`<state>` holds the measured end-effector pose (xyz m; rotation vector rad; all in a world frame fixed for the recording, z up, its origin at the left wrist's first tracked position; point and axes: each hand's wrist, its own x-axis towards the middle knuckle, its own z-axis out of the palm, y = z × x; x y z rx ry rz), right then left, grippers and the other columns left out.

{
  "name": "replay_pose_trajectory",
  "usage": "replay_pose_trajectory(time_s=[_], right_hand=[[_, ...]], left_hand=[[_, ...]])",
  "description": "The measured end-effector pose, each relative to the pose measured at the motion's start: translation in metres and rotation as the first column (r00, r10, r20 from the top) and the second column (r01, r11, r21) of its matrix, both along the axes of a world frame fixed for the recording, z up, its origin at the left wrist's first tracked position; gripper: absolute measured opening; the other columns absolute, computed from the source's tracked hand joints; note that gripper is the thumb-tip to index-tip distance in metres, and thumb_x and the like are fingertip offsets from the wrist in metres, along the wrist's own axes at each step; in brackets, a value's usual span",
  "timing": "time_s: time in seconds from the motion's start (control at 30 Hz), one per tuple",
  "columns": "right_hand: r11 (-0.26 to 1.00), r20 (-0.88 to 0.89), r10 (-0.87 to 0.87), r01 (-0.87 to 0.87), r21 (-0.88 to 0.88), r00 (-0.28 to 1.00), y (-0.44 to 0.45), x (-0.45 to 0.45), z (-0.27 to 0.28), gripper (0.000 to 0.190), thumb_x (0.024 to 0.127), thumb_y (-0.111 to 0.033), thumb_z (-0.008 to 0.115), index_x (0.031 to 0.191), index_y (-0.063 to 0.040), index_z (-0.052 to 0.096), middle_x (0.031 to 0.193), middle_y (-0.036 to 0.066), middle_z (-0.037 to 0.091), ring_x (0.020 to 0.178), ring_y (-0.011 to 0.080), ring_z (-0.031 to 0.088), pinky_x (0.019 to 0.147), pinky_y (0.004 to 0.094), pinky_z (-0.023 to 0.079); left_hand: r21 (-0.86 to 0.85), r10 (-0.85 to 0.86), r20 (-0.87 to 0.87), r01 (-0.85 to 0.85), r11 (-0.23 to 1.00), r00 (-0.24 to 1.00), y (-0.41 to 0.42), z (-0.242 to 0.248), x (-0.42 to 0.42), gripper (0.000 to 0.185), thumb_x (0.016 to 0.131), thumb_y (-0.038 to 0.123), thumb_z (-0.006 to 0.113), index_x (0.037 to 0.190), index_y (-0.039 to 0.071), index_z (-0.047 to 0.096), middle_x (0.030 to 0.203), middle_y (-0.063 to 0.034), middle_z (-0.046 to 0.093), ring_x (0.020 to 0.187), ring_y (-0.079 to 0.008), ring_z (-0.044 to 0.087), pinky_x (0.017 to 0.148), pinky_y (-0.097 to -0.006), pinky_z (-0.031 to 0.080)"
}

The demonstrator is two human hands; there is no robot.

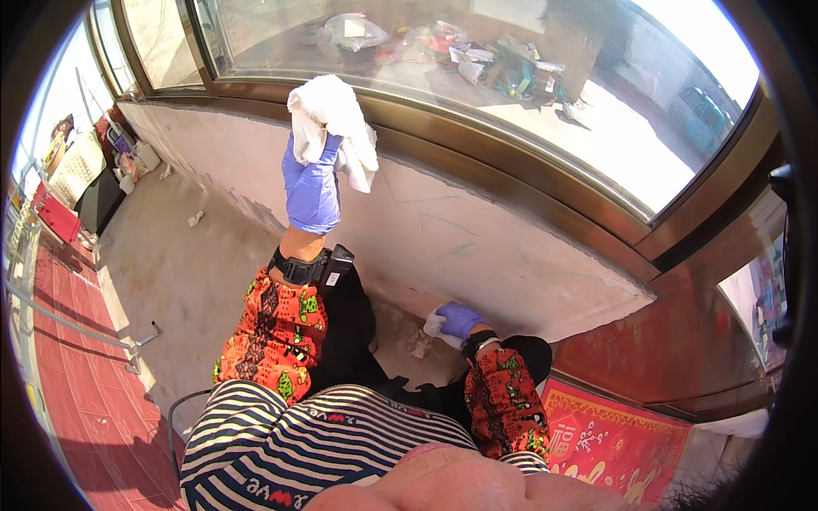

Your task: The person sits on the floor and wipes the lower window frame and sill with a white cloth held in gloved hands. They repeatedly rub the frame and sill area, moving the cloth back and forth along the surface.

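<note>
Blue disposable gloves cover both hands. My left hand is raised and grips a bunched white cloth. That cloth overlaps the brown metal window frame and the lower edge of the glass; whether it touches them I cannot tell. Lower down, my right hand is closed around a smaller, crumpled whitish cloth or wad of paper near the foot of the pale wall. Crumpled tan scraps lie on the floor just beside it. Most of the right fingers are hidden.
Bags and clutter show behind the window glass. A red doormat lies at the right before a dark red door. At left are a metal rack, red floor boards, a black box and white containers.
</note>
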<state>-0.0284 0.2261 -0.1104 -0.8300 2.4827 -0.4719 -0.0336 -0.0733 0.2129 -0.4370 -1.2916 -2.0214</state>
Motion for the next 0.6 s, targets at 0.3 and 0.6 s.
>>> replay_pose_trajectory(time_s=[0.3, 0.6], right_hand=[[1.0, -0.051, 0.012, -0.013, -0.02, 0.999, 0.003, 0.0, 0.0, 0.028, 0.076, -0.021, 0.067, 0.102, -0.01, 0.073, 0.106, 0.021, 0.071, 0.101, 0.0418, 0.067, 0.088, 0.0475, 0.054], [0.996, -0.072, -0.069, 0.065, -0.06, 0.995, 0.009, 0.006, 0.013, 0.029, 0.085, -0.027, 0.061, 0.106, -0.011, 0.073, 0.113, 0.022, 0.069, 0.106, 0.0403, 0.066, 0.091, 0.0466, 0.053]], left_hand=[[-0.599, 0.233, -0.6, -0.623, 0.503, 0.765, 0.071, 0.002, -0.046, 0.058, 0.076, -0.008, 0.059, 0.132, 0.008, 0.066, 0.14, -0.0153, 0.059, 0.139, -0.0406, 0.046, 0.117, -0.0489, 0.035], [-0.405, -0.183, -0.061, 0.143, 0.903, 0.981, 0.075, -0.053, 0.013, 0.043, 0.101, 0.011, 0.061, 0.143, 0.005, 0.052, 0.138, -0.006, 0.058, 0.121, -0.0188, 0.058, 0.103, -0.0339, 0.048]])
